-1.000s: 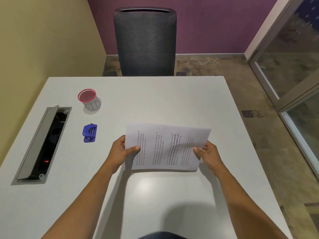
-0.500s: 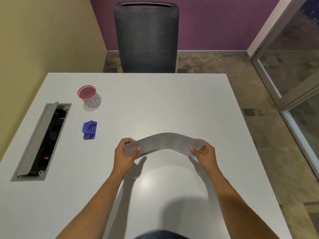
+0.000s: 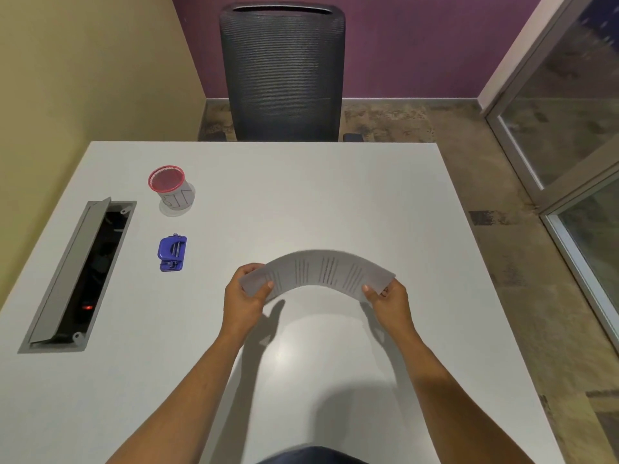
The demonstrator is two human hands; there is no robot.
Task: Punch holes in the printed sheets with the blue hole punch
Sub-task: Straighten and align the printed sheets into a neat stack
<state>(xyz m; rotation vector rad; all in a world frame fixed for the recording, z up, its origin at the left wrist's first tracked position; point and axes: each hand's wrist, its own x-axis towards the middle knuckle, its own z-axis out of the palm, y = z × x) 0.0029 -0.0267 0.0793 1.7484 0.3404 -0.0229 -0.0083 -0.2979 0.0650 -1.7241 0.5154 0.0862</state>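
The printed sheets (image 3: 318, 271) are held above the middle of the white table (image 3: 301, 195), bowed upward in an arch, with lines of text showing. My left hand (image 3: 246, 294) grips their left end and my right hand (image 3: 388, 301) grips their right end. The blue hole punch (image 3: 172, 252) lies flat on the table to the left of my left hand, well apart from it.
A red-rimmed mesh cup (image 3: 171, 189) stands behind the punch. An open cable tray with a raised grey lid (image 3: 77, 272) is set into the table's left side. A dark mesh chair (image 3: 281, 72) stands beyond the far edge. Glass panels (image 3: 576, 128) are at the right.
One second ago the sheets lay spread facing me. Both hands have since tilted them away and bowed them into an arch; the arch is held about as half a second ago.
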